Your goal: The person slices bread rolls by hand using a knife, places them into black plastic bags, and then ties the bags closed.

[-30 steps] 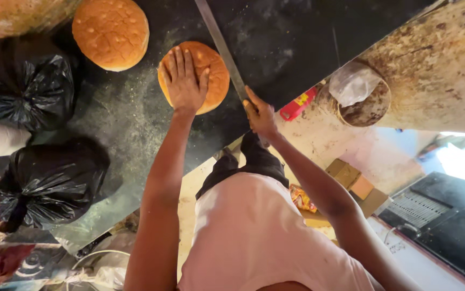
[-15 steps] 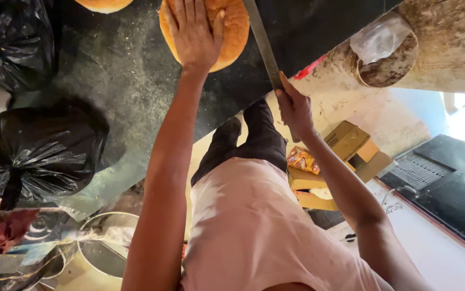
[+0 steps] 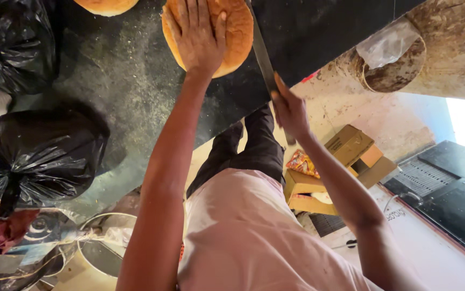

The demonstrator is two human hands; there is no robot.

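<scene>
Black bag (image 3: 43, 156) knotted shut beside hand-pressed bun (image 3: 238, 32)

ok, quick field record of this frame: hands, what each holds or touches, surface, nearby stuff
left hand: pressed flat on top of the round bun
right hand: gripping the handle of the long knife
knife: blade runs along the bun's right edge
surface: dark counter, speckled with crumbs
second bun: at the top edge, partly cut off by the frame
nearby: black plastic bags on the counter's left; cardboard boxes on the floor
</scene>
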